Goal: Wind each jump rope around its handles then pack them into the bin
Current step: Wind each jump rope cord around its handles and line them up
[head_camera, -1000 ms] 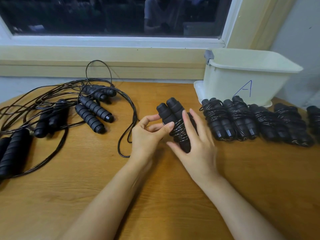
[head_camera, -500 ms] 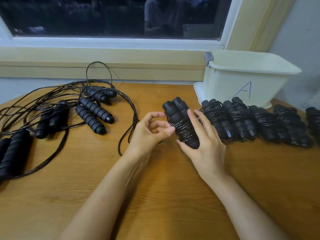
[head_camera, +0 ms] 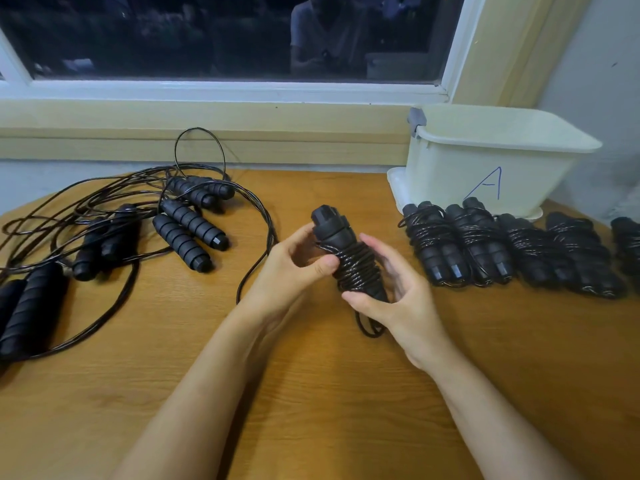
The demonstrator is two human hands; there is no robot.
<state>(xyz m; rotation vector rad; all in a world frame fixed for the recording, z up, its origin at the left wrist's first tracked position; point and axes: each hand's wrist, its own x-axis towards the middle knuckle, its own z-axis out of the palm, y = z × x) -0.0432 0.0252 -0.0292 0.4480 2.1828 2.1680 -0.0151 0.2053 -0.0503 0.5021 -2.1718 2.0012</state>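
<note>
At the left of the wooden worktop (head_camera: 311,393), unwound jump ropes (head_camera: 187,233) lie tangled, their cords reaching the left edge. Bare wood stays open toward the near edge. In the middle the left hand (head_camera: 287,268) pinches the held jump rope (head_camera: 349,261) at its upper coils, thumb on the cord. The right hand (head_camera: 398,303) curls round its lower end, where a short loop hangs. Half a second ago the right fingers lay flat over the bundle and the left thumb was off it. To the right, a row of wound ropes (head_camera: 485,244) lies just before the cream bin (head_camera: 485,161) marked A; its inside is hidden.
</note>
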